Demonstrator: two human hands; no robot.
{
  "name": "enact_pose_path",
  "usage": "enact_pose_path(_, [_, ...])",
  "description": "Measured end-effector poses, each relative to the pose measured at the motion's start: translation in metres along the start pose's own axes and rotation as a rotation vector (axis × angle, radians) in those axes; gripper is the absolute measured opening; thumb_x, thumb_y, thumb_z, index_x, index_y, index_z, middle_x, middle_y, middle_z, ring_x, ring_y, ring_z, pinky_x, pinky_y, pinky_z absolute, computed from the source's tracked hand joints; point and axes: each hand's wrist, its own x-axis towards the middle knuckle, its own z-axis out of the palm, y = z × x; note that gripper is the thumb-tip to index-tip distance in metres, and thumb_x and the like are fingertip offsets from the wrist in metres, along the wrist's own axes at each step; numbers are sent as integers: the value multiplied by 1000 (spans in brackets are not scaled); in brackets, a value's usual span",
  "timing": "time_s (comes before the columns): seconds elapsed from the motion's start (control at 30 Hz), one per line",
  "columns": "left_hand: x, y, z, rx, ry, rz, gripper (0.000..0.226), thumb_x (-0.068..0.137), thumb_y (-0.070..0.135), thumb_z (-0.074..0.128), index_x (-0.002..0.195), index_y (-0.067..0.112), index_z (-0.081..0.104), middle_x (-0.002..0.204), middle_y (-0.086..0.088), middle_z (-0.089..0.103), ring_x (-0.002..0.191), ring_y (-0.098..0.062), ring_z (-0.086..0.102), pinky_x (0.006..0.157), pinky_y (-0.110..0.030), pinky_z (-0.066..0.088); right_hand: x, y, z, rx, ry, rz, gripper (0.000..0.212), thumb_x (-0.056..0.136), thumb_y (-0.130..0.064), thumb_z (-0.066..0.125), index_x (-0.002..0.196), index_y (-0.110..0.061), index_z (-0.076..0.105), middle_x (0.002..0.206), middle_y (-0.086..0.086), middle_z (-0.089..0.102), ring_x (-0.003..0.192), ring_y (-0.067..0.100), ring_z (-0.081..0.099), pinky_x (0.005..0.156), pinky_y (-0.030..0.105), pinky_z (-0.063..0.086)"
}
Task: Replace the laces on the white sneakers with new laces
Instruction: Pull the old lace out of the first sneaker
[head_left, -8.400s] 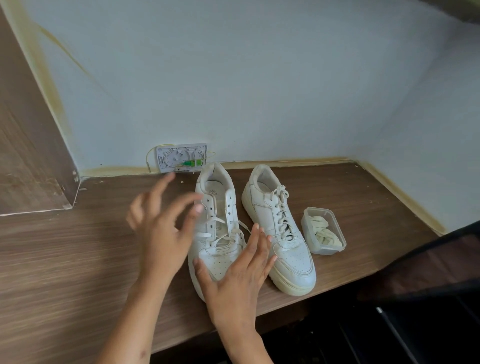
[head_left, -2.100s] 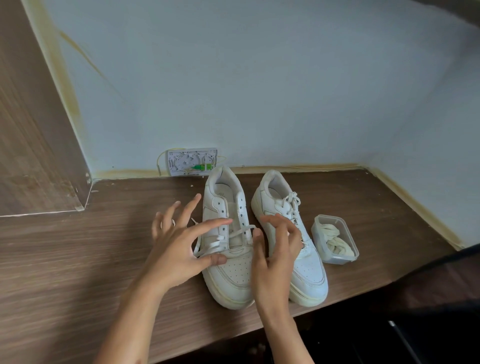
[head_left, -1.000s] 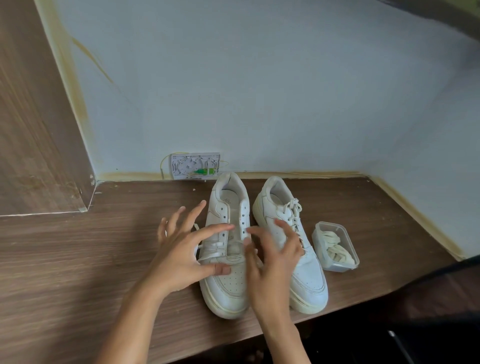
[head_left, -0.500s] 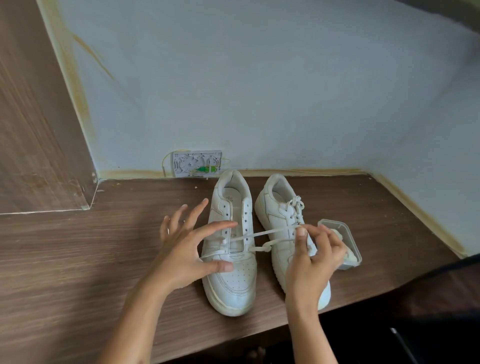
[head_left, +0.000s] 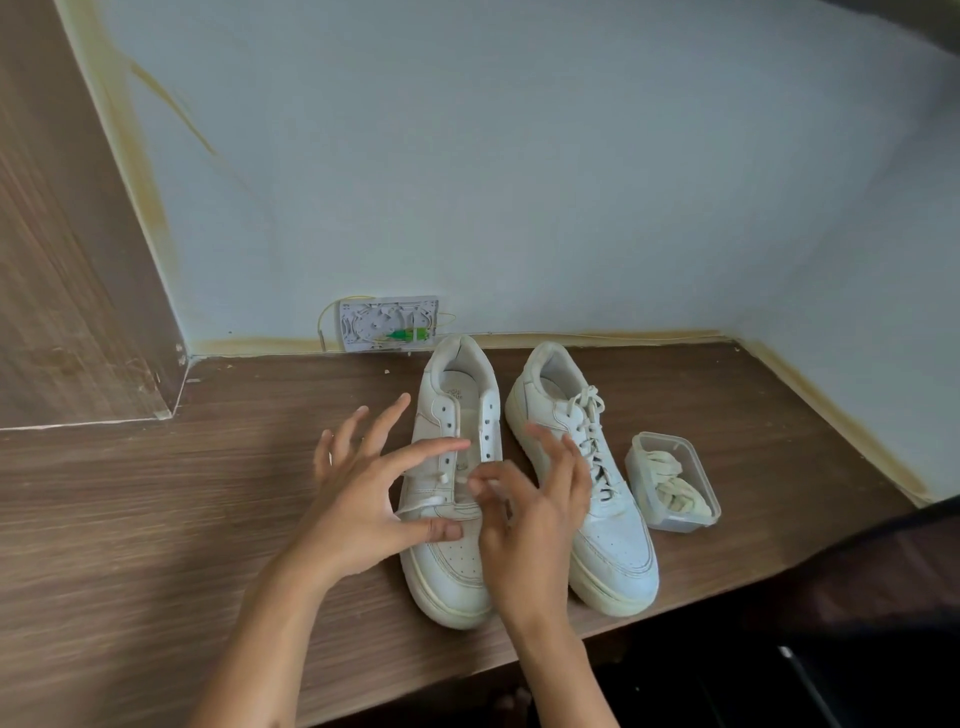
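Two white sneakers stand side by side on the wooden desk, toes toward me. The left sneaker (head_left: 451, 564) has its upper eyelets bare, and a loose old lace (head_left: 426, 503) still crosses its lowest rows. The right sneaker (head_left: 618, 551) is fully laced. My left hand (head_left: 353, 499) steadies the left sneaker with spread fingers, index across the eyelets and thumb on the toe side. My right hand (head_left: 530, 525) pinches the old lace at the sneaker's middle, its other fingers raised. A clear plastic container (head_left: 712, 500) right of the shoes holds folded cream new laces (head_left: 672, 488).
A white wall box (head_left: 387, 325) with yellow and green wiring sits against the wall behind the left sneaker. A wooden panel (head_left: 62, 291) rises at the left. The desk's front edge (head_left: 675, 605) runs just below the shoe toes, with dark space beyond.
My right hand had drawn a length of lace out to the right toward the container; it has come back to the left sneaker's eyelets. The left hand stayed on the shoe.
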Motion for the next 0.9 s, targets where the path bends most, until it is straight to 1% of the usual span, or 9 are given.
enact_pose_path(0.17, [0, 0, -1, -16, 0, -4, 78, 43, 93, 51, 116, 87, 25, 159, 27, -8, 148, -17, -13, 117, -52, -10, 6, -1, -9, 207, 305, 207, 24, 92, -2, 60, 89, -25, 63, 130, -7, 39, 126, 3, 30, 101, 36, 33])
enact_pose_path(0.3, [0, -1, -1, -11, -12, -2, 78, 44, 93, 50, 117, 87, 23, 158, 28, -10, 147, -15, -15, 117, -51, -12, 17, 6, -25, 323, 545, 412, 10, 99, -11, 53, 92, -17, 59, 123, 4, 44, 122, 16, 37, 99, 29, 36])
enact_pose_path(0.37, [0, -1, -1, -14, -10, 3, 78, 44, 93, 50, 117, 87, 23, 158, 27, -10, 147, -16, -15, 116, -51, -12, 19, 8, -31, 355, 580, 506, 9, 99, -13, 53, 93, -19, 57, 121, 0, 42, 123, 19, 37, 96, 18, 32])
enact_pose_path(0.47, [0, -1, 0, -19, -5, 8, 77, 45, 93, 50, 117, 86, 24, 159, 27, -9, 148, -17, -15, 116, -51, -13, 18, 9, -32, 371, 499, 504, 11, 96, -13, 59, 105, -18, 56, 124, 1, 41, 121, 16, 35, 87, 2, 28])
enact_pose_path(0.53, [0, -1, 0, -21, -1, 7, 77, 45, 93, 51, 117, 86, 25, 159, 27, -8, 148, -17, -14, 116, -51, -13, 16, 6, -29, 336, 359, 373, 20, 95, -20, 63, 114, -20, 57, 128, 0, 41, 122, 13, 32, 90, 2, 26])
enact_pose_path(0.63, [0, 0, 0, -20, 7, 7, 77, 45, 91, 53, 117, 86, 26, 158, 28, -8, 148, -15, -13, 116, -49, -13, 11, 1, -20, 148, 10, 129, 15, 92, -38, 63, 107, -36, 65, 134, -5, 34, 134, 15, 24, 102, 21, 20])
enact_pose_path(0.7, [0, 0, 0, -7, 5, 3, 78, 45, 91, 52, 118, 86, 25, 158, 28, -9, 147, -14, -14, 116, -48, -12, 5, 0, -11, -8, -148, 16, 15, 93, -41, 64, 108, -43, 66, 143, -3, 31, 137, 21, 19, 106, 33, 20])
enact_pose_path(0.83, [0, 1, -1, 6, 0, 2, 77, 45, 92, 49, 118, 85, 26, 158, 29, -9, 147, -13, -14, 116, -48, -11, -2, -1, 0, -93, -133, -30, 13, 91, -33, 67, 100, -42, 69, 144, 0, 37, 135, 28, 25, 109, 52, 29])
enact_pose_path(0.9, [0, 1, -1, 3, 2, 5, 77, 45, 94, 48, 118, 85, 26, 158, 29, -8, 147, -15, -13, 116, -49, -10, -1, 0, 1, -98, -92, -38, 13, 89, -25, 70, 92, -37, 67, 143, -2, 38, 135, 28, 26, 109, 55, 29])
